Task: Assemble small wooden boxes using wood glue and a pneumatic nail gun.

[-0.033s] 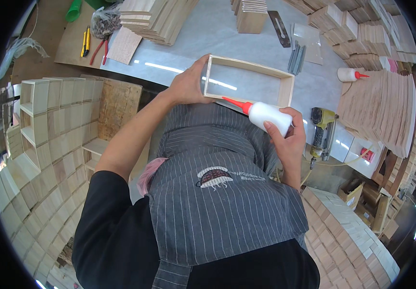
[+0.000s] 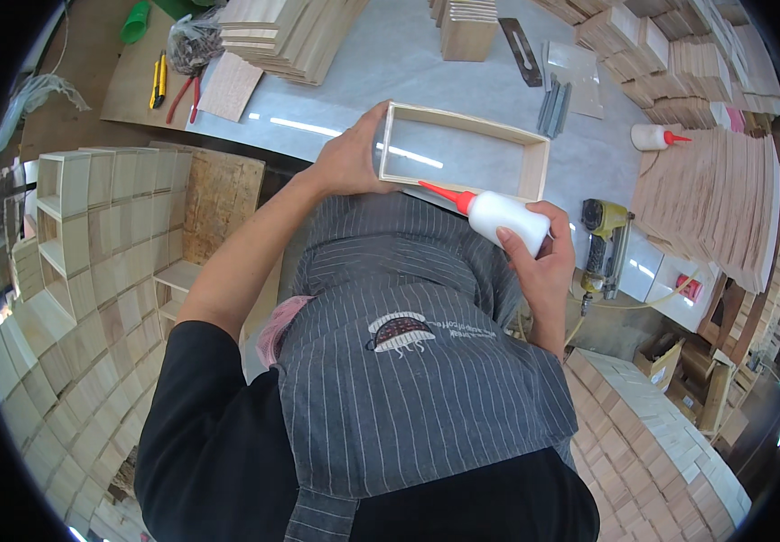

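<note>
At bench edge: left hand [image 2: 351,160] grips wooden frame [image 2: 462,152]; right hand [image 2: 539,257] clasps glue bottle [image 2: 496,215].

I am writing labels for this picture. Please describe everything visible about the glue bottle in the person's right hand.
The glue bottle is white, soft-looking plastic with a red pointed nozzle. The right hand grips it, tilted almost flat, nozzle pointing left at the near edge of the open wooden box frame. Whether the tip touches the wood is unclear. The left hand holds the frame's left end.
</note>
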The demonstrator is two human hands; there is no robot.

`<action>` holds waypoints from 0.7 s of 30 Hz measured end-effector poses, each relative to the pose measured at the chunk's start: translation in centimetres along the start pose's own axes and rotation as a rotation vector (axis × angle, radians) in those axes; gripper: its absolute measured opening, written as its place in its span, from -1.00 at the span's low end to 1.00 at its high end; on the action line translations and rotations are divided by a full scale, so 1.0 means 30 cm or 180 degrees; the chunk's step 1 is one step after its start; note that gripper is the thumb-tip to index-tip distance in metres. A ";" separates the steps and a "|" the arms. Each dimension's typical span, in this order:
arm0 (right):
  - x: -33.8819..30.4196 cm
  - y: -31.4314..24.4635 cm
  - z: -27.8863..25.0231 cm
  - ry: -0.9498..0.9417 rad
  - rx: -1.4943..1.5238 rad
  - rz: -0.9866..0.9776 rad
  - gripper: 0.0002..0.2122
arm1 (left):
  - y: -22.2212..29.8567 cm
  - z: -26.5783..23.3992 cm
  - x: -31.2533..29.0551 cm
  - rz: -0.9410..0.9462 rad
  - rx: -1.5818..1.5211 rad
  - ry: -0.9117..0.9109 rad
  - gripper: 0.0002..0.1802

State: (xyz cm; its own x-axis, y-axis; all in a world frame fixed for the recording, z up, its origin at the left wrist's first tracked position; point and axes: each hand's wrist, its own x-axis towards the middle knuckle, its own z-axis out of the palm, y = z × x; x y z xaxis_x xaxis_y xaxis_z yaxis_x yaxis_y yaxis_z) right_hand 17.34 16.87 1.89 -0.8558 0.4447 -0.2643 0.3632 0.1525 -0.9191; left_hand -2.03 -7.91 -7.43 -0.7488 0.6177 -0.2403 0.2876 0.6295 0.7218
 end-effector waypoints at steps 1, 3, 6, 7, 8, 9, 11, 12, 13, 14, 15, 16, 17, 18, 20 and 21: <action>-0.005 0.004 -0.017 0.0023 0.0000 0.0011 -0.58 | 0.003 -0.003 0.000 -0.0049 0.0018 -0.0024 0.41; -0.014 0.015 -0.050 0.0163 -0.0001 -0.0012 -0.59 | 0.002 -0.003 0.000 -0.0098 0.0072 -0.0046 0.41; -0.028 0.024 -0.090 0.0364 -0.0039 -0.0132 -0.58 | 0.006 -0.012 0.006 -0.0182 0.0041 -0.0186 0.42; -0.031 0.029 -0.106 0.0384 -0.0029 -0.0125 -0.58 | 0.006 -0.011 0.005 -0.0169 0.0053 -0.0202 0.42; -0.034 0.036 -0.123 0.0409 -0.0003 -0.0024 -0.58 | 0.007 -0.010 0.005 -0.0177 0.0050 -0.0192 0.42; -0.037 0.041 -0.140 0.0435 0.0020 0.0079 -0.58 | 0.006 -0.009 0.005 -0.0185 0.0043 -0.0185 0.43; -0.042 0.058 -0.170 0.0497 0.0037 0.0070 -0.58 | 0.001 -0.008 0.007 -0.0175 0.0019 -0.0211 0.43; -0.045 0.066 -0.186 0.0539 0.0042 0.0053 -0.57 | 0.001 -0.006 0.009 -0.0180 -0.0015 -0.0219 0.44; -0.047 0.072 -0.200 0.0557 0.0049 0.0060 -0.57 | 0.003 -0.006 0.009 -0.0168 -0.0008 -0.0234 0.44; -0.048 0.077 -0.215 0.0599 0.0051 0.0047 -0.57 | 0.007 -0.006 0.010 -0.0199 -0.0004 -0.0237 0.44; -0.050 0.082 -0.227 0.0639 0.0053 0.0034 -0.56 | 0.009 -0.007 0.009 -0.0230 0.0001 -0.0239 0.44; -0.052 0.087 -0.240 0.0656 0.0060 0.0040 -0.56 | 0.008 -0.005 0.008 -0.0219 0.0009 -0.0252 0.44; -0.053 0.091 -0.254 0.0690 0.0075 0.0067 -0.56 | 0.005 -0.002 0.008 -0.0226 -0.0027 -0.0230 0.44; -0.055 0.096 -0.267 0.0727 0.0091 0.0095 -0.56 | 0.004 0.000 0.008 -0.0231 -0.0063 -0.0211 0.45; -0.058 0.104 -0.291 0.0782 0.0120 0.0126 -0.56 | 0.010 -0.003 0.009 -0.0243 -0.0078 -0.0239 0.45; -0.059 0.108 -0.303 0.0816 0.0142 0.0146 -0.56 | 0.012 -0.004 0.009 -0.0269 -0.0100 -0.0247 0.44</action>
State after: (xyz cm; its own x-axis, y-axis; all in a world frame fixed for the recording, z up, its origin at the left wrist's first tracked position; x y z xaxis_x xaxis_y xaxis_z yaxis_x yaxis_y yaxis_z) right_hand 23.37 24.60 2.03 -0.7154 0.6602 -0.2287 0.3780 0.0904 -0.9214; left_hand -2.21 -7.57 -7.16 -0.7209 0.5983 -0.3498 0.2055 0.6665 0.7166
